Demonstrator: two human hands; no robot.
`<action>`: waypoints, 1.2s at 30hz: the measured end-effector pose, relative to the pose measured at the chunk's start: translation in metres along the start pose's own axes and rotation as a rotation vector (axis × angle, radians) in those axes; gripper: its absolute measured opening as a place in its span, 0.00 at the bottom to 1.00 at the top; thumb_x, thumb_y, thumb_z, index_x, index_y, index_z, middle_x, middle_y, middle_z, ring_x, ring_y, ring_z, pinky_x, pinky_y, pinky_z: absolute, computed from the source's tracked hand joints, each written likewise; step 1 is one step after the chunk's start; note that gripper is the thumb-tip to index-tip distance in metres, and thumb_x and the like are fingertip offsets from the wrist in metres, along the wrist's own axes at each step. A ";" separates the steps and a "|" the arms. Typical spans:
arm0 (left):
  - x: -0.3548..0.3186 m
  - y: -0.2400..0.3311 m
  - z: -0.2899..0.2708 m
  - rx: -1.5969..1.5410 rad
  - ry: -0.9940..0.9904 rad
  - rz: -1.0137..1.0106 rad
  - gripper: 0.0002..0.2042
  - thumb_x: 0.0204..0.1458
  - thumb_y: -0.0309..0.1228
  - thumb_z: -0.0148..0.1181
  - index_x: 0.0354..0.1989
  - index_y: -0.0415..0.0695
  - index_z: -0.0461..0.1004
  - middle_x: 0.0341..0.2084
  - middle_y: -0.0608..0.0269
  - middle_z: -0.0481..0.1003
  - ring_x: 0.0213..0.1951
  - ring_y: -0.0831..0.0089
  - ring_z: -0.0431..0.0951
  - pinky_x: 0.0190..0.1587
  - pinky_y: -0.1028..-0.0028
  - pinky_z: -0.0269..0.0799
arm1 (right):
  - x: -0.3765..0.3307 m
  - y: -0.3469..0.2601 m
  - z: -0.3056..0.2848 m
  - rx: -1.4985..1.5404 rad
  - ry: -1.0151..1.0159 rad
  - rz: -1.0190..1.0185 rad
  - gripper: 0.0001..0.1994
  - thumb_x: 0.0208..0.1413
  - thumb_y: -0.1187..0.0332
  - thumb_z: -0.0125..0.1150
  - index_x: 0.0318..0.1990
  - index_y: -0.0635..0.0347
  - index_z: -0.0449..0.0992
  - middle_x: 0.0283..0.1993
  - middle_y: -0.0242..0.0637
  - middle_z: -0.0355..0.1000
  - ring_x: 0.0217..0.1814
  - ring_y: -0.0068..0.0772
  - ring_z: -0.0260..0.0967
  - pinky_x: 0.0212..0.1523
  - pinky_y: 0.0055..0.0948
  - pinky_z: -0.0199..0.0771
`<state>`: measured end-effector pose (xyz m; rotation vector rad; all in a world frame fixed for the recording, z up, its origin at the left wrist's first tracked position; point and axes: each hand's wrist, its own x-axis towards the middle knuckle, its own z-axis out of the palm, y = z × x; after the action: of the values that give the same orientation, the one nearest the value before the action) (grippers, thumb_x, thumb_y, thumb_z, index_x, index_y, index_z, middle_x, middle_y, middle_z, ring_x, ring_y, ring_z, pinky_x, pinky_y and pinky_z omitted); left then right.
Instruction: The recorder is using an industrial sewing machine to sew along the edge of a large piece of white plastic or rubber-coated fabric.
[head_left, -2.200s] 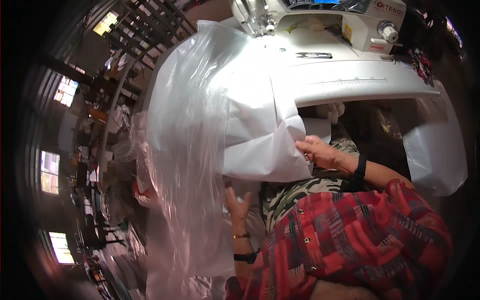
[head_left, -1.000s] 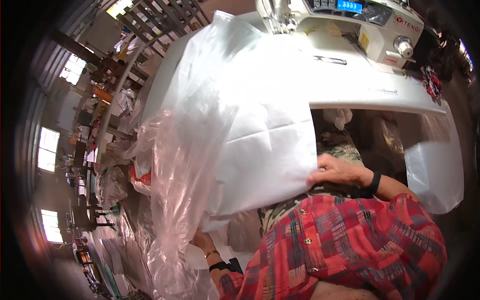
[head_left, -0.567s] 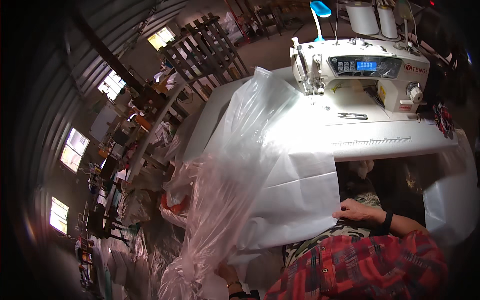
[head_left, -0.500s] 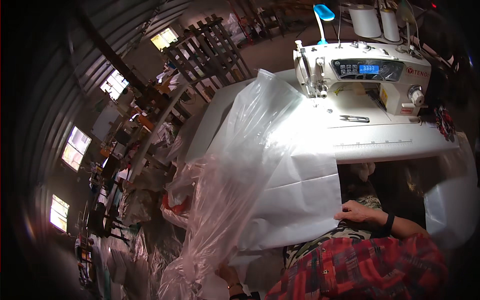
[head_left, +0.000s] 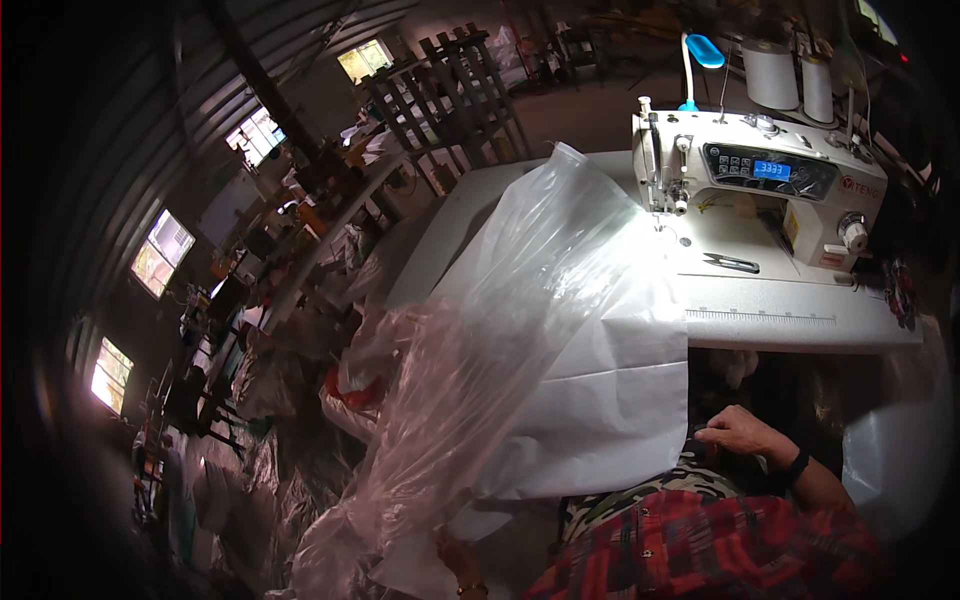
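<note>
A white sheet [head_left: 610,400] hangs over the front of the sewing table, its upper part under the lit needle area of the sewing machine [head_left: 765,165]. Clear plastic film [head_left: 470,340] lies over its left side and trails down to the lower left. My right hand [head_left: 745,435] is just right of the sheet's edge, above my lap; its fingers are curled together and nothing shows in them. At the bottom, my left hand [head_left: 460,560] is by the lower edge of the film and white material; its fingers are dim and partly hidden.
Thread snips [head_left: 731,263] lie on the sewing table [head_left: 780,310] right of the needle. A blue lamp [head_left: 705,50] and thread cones [head_left: 771,75] stand behind the machine. Crumpled plastic [head_left: 275,385] piles up on the left, near a slatted rack [head_left: 450,100].
My right hand has come off the sheet's edge, a little to the right. The whole view has shifted, so the machine and table appear farther right and lower.
</note>
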<state>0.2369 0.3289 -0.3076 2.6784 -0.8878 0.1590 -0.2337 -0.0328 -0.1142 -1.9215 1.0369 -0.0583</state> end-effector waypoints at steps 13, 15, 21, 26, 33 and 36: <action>-0.002 0.073 -0.068 -0.465 0.284 -0.188 0.09 0.51 0.20 0.52 0.39 0.35 0.76 0.33 0.49 0.78 0.35 0.53 0.79 0.37 0.60 0.74 | -0.017 -0.048 -0.017 0.156 0.055 -0.037 0.20 0.60 0.58 0.57 0.22 0.65 0.78 0.19 0.36 0.75 0.22 0.23 0.71 0.26 0.27 0.68; 0.012 0.104 -0.089 -0.502 0.362 -0.081 0.08 0.53 0.21 0.52 0.40 0.34 0.76 0.33 0.48 0.77 0.35 0.53 0.78 0.38 0.60 0.73 | -0.017 -0.055 -0.022 0.331 0.035 -0.063 0.18 0.61 0.61 0.57 0.22 0.65 0.77 0.19 0.32 0.74 0.23 0.16 0.68 0.25 0.23 0.66; 0.070 0.209 -0.128 -0.535 0.448 0.418 0.12 0.56 0.27 0.57 0.45 0.32 0.74 0.37 0.45 0.76 0.40 0.47 0.75 0.43 0.57 0.71 | 0.022 -0.072 -0.028 0.749 0.086 -0.394 0.10 0.63 0.66 0.55 0.36 0.66 0.72 0.29 0.33 0.72 0.30 0.19 0.69 0.34 0.22 0.70; 0.113 0.286 -0.123 -0.296 0.426 0.696 0.24 0.47 0.34 0.67 0.52 0.39 0.71 0.47 0.51 0.72 0.45 0.50 0.71 0.51 0.55 0.64 | 0.071 -0.097 -0.043 0.961 0.159 -0.438 0.18 0.64 0.62 0.55 0.53 0.66 0.68 0.46 0.38 0.72 0.34 0.18 0.70 0.38 0.22 0.75; 0.147 0.315 -0.095 -0.231 0.316 0.696 0.08 0.48 0.29 0.61 0.37 0.44 0.75 0.39 0.61 0.74 0.45 0.60 0.72 0.53 0.58 0.62 | 0.102 -0.106 -0.068 1.205 0.215 -0.330 0.25 0.63 0.60 0.57 0.60 0.65 0.61 0.63 0.44 0.64 0.48 0.32 0.76 0.42 0.27 0.78; 0.166 0.312 -0.101 -0.418 0.424 0.623 0.03 0.55 0.27 0.55 0.32 0.42 0.74 0.30 0.61 0.75 0.36 0.59 0.75 0.43 0.61 0.68 | 0.113 -0.103 -0.071 1.348 0.188 -0.329 0.30 0.60 0.62 0.60 0.63 0.68 0.56 0.65 0.45 0.58 0.55 0.46 0.72 0.45 0.36 0.77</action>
<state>0.1831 0.0321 -0.0979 1.8222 -1.3877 0.5810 -0.1258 -0.1361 -0.0375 -0.8018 0.4918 -0.8950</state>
